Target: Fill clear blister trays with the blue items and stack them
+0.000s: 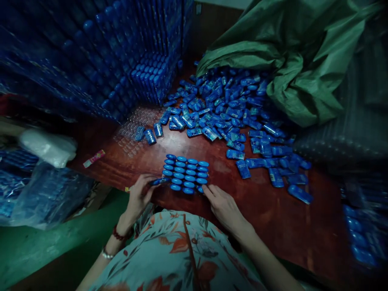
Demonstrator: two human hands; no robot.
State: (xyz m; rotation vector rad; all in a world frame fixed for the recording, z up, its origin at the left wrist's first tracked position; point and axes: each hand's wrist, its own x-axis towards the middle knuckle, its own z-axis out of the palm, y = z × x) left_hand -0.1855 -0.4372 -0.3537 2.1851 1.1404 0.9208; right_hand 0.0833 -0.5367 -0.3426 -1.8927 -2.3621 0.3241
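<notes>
Blue bottles stand upright in a tight block (pixel 185 173) near the table's front edge, their rounded tops facing up. My left hand (pixel 140 196) is closed on a blue bottle (pixel 159 181) that lies tilted at the block's left side. At the block's front right corner, the fingertips of my right hand (pixel 222 204) are closed on another blue bottle (pixel 200 189), which is mostly hidden by them. A large heap of loose blue bottles (pixel 224 105) lies beyond the block, spreading to the right.
Tall wrapped stacks of blue bottles (pixel 91 52) rise at the back left. Clear plastic trays (pixel 133 131) lie on the red-brown table (pixel 130 163). A green sheet (pixel 303 60) drapes over the heap. A pink packet (pixel 94 158) and a white bag (pixel 48 147) are at left.
</notes>
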